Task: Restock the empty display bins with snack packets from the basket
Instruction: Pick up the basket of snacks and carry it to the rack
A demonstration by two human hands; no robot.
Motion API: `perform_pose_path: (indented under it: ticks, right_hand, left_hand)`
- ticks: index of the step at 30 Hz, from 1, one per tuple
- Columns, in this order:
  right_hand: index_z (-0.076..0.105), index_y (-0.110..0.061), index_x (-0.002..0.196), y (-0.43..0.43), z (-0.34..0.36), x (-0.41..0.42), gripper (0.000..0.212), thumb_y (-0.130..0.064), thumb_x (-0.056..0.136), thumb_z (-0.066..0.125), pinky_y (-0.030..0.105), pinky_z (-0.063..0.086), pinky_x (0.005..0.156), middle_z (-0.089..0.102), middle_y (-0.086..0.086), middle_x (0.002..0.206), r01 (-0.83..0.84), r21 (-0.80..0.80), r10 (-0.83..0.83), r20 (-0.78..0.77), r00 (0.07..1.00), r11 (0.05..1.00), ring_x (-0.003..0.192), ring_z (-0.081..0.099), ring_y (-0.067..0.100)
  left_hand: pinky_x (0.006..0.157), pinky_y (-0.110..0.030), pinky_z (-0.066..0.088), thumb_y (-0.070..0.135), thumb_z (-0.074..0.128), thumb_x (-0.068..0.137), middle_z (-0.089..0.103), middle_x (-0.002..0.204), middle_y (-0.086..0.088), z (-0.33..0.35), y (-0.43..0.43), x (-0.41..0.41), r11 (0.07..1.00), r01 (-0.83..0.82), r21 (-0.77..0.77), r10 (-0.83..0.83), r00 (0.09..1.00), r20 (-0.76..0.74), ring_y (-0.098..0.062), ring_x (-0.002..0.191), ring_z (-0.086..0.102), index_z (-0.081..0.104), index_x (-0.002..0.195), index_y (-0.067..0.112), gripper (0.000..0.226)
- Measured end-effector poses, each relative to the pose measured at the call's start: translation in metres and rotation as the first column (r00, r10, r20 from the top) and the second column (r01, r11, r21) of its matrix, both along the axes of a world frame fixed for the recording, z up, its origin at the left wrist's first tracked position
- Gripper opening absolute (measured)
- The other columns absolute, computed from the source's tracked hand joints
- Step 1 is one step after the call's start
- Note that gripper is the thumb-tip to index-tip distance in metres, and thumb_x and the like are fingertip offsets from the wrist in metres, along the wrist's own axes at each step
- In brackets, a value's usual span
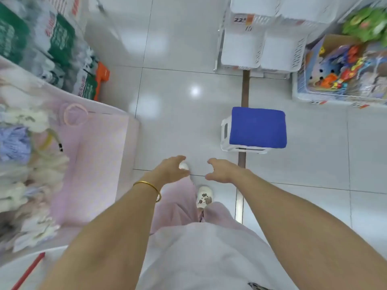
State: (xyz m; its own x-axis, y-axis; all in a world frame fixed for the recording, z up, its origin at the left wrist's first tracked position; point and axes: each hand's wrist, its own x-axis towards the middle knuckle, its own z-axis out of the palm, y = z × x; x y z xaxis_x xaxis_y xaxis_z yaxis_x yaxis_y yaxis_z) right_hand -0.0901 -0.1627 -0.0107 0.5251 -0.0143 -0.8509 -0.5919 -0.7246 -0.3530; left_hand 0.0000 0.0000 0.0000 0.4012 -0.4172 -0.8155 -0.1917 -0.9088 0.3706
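White glossy floor tiles (pixel 178 70) fill the head view as we look straight down a shop aisle. Both hands are out in front, above the floor. The left hand (pixel 169 170), with a gold bangle (pixel 148 188) on its wrist, and the right hand (pixel 222 171) hang with fingers loosely curled, and neither has hold of anything. No packet in play!

Up at the top right the white bins (pixel 259 51) sit in a rack with a price tag (pixel 243 19) on the front. As far as the blur lets me see, they are bare inside. So my call is that the restocking is early on or between loads, with those bins left to fill.

Just right of them a bin of colourful packets (pixel 343 74) is well filled, and green packets (pixel 368 24) lie above it. I cannot tell whether that bin is the supply basket or another display. No other basket shows.

Between the hands and the bins a white stool with a blue top (pixel 256 128) stands on the floor, over a brown strip (pixel 245 88). On the left, a pink shelf (pixel 100 153) carries pale soft goods, with green-and-white bags (pixel 58 42) farther up the aisle. A white clog (pixel 205 197) shows below the hands. The edges of the picture are smeared.
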Motion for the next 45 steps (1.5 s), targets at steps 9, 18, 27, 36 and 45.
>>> perform_pose_path:
  ticks: [9, 18, 27, 36, 45]
  right_hand:
    - [0.03, -0.011, 0.143, -0.018, -0.018, 0.145, 0.06, -0.03, 0.091, 0.053, 0.038, 0.04, 0.1, 0.042, 0.009, 0.142, -0.124, -0.019, 0.122, -0.079, 0.989, 0.992, 0.125, 0.045, 0.027]
    - [0.029, -0.015, 0.143, -0.051, -0.002, 0.36, 0.06, -0.033, 0.091, 0.052, 0.036, 0.041, 0.098, 0.046, 0.008, 0.14, -0.144, -0.048, 0.144, 0.007, 0.99, 0.988, 0.124, 0.047, 0.027]
    - [0.042, -0.017, 0.133, -0.122, -0.005, 0.572, 0.051, -0.036, 0.088, 0.055, 0.034, 0.043, 0.086, 0.054, 0.006, 0.128, -0.14, -0.06, 0.142, 0.028, 0.99, 0.988, 0.107, 0.053, 0.024]
    - [0.026, -0.015, 0.146, -0.186, 0.015, 0.806, 0.066, -0.037, 0.091, 0.054, 0.033, 0.039, 0.094, 0.045, 0.007, 0.14, -0.224, -0.048, 0.226, 0.041, 0.973, 0.974, 0.124, 0.046, 0.025]
    - [0.026, -0.015, 0.146, -0.206, 0.004, 1.049, 0.065, -0.037, 0.091, 0.053, 0.036, 0.039, 0.101, 0.042, 0.009, 0.143, -0.191, -0.068, 0.195, 0.05, 0.98, 0.979, 0.127, 0.044, 0.026]
  left_hand:
    - [0.106, -0.034, 0.034, 0.028, 0.053, 0.091, 0.041, 0.144, -0.012, -0.027, -0.013, 0.123, 0.987, -0.143, 0.075, 0.151, 0.982, -0.11, -0.029, 0.13, 0.041, 0.036, 0.141, 0.015, 0.054]
    - [0.109, -0.035, 0.031, 0.034, 0.057, 0.091, 0.035, 0.148, -0.008, -0.013, -0.04, 0.341, 0.981, -0.186, 0.051, 0.189, 0.98, -0.062, -0.027, 0.133, 0.037, 0.027, 0.146, 0.019, 0.064]
    - [0.109, -0.041, 0.031, 0.034, 0.056, 0.091, 0.034, 0.148, -0.008, -0.015, -0.098, 0.545, 0.968, -0.249, 0.031, 0.25, 0.967, -0.045, -0.029, 0.133, 0.036, 0.027, 0.146, 0.021, 0.064]
    - [0.109, -0.037, 0.031, 0.033, 0.055, 0.092, 0.035, 0.148, -0.007, 0.007, -0.158, 0.765, 0.949, -0.316, -0.004, 0.316, 0.949, -0.021, -0.027, 0.133, 0.038, 0.027, 0.146, 0.02, 0.062]
    - [0.106, -0.034, 0.034, 0.027, 0.057, 0.092, 0.04, 0.144, -0.012, -0.01, -0.179, 1.005, 0.941, -0.338, -0.017, 0.337, 0.94, -0.051, -0.028, 0.13, 0.041, 0.029, 0.145, 0.015, 0.061]
